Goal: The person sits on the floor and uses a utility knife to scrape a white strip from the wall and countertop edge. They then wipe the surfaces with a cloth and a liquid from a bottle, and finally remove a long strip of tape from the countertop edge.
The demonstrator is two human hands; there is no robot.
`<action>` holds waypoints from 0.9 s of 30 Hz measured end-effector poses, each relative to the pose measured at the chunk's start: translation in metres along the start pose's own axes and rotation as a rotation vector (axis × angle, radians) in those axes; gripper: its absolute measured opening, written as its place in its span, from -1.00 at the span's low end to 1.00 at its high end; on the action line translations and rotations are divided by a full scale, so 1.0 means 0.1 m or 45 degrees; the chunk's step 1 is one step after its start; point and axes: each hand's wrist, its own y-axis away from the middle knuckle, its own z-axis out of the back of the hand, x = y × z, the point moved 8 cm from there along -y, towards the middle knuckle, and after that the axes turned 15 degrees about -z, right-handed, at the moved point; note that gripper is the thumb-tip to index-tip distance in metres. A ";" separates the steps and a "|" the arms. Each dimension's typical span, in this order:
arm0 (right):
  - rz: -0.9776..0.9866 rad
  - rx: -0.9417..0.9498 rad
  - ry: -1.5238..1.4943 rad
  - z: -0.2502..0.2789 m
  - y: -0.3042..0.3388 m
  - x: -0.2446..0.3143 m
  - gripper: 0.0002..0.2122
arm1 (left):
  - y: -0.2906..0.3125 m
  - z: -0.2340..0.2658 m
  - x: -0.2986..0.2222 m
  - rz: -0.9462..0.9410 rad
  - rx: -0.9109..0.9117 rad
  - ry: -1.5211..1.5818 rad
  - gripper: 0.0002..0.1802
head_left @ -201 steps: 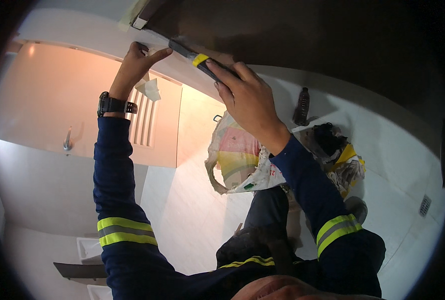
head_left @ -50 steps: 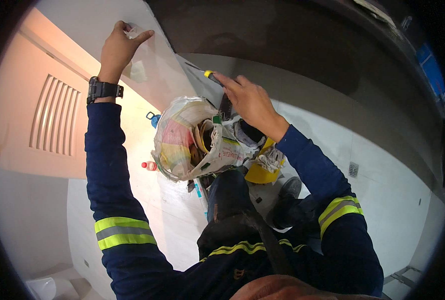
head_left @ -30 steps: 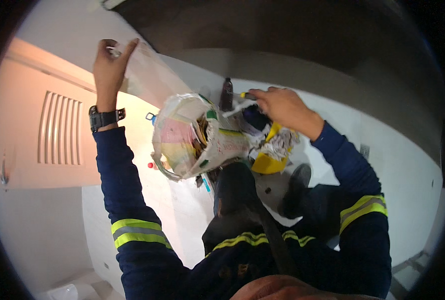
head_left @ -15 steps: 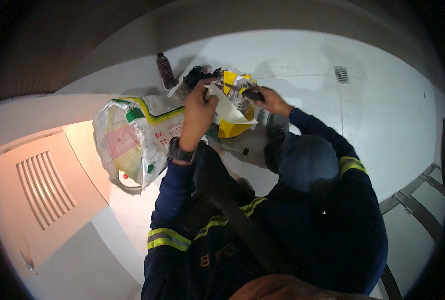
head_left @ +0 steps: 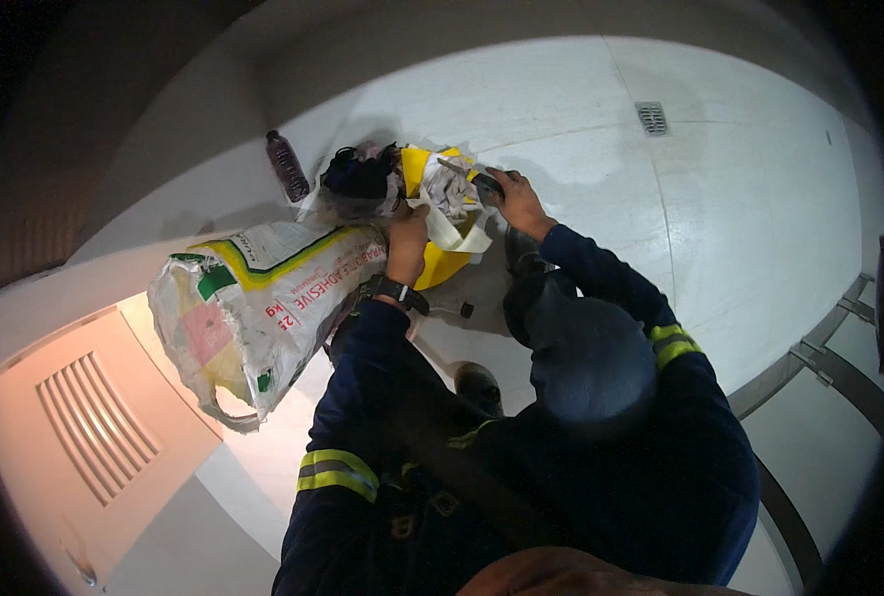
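My left hand (head_left: pixel 407 246) is closed on the edge of a cream-coloured sheet strip (head_left: pixel 454 234), which bends across to the right. In my right hand (head_left: pixel 521 207) is a knife (head_left: pixel 484 183) with a dark handle and a touch of yellow; its blade points left over a crumpled greyish-white cloth-like wad (head_left: pixel 449 189). That wad lies on a yellow sheet-like piece (head_left: pixel 440 266), partly covered by the strip. Just left of it rests a dark bundle (head_left: pixel 361 175), perhaps cloth, in clear plastic. Whether the blade touches anything cannot be made out.
A large white sack (head_left: pixel 308 283) lies open-mouthed to the left, beside my left forearm. Beyond it stands a dark bottle (head_left: pixel 286 165). A louvred door (head_left: pixel 94 412) is at the lower left, a floor drain (head_left: pixel 651 118) at the far right. My shoe (head_left: pixel 478 385) shows below.
My left hand has come down nearer to me, pulling the cream strip, which now curls more. My right hand still holds the knife near the wad. The whole view has shifted slightly.
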 end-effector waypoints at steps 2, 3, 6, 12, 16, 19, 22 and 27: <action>-0.087 0.112 -0.482 0.10 -0.01 0.25 -0.45 | -0.02 -0.13 0.09 -0.020 -0.047 0.079 -0.64; -0.135 0.172 -0.725 0.19 0.03 0.40 -0.45 | -0.05 -0.15 0.13 -0.027 -0.073 0.116 -0.60; -0.056 0.446 -0.783 0.49 0.24 0.85 -0.54 | -0.21 -0.41 0.07 -0.387 0.404 -0.269 -0.55; -0.237 0.055 -0.394 0.55 -0.22 -0.12 -0.69 | -0.62 -0.46 -0.03 -0.750 0.288 -1.175 -0.55; -0.110 0.076 -0.237 0.18 -0.16 0.07 -0.48 | -0.72 -0.54 0.20 -0.644 0.444 -1.396 -0.66; -0.421 0.514 -0.752 0.11 -0.06 0.38 -0.51 | -0.77 -0.43 0.35 -0.310 0.030 -0.223 -0.74; -0.240 0.141 -0.831 0.17 0.02 0.20 -0.65 | -0.69 -0.78 0.26 -0.223 0.074 0.131 -0.81; -0.343 -0.155 -0.322 0.72 -0.25 -0.27 -0.69 | -0.65 -0.88 -0.27 -0.842 0.189 -0.623 -0.83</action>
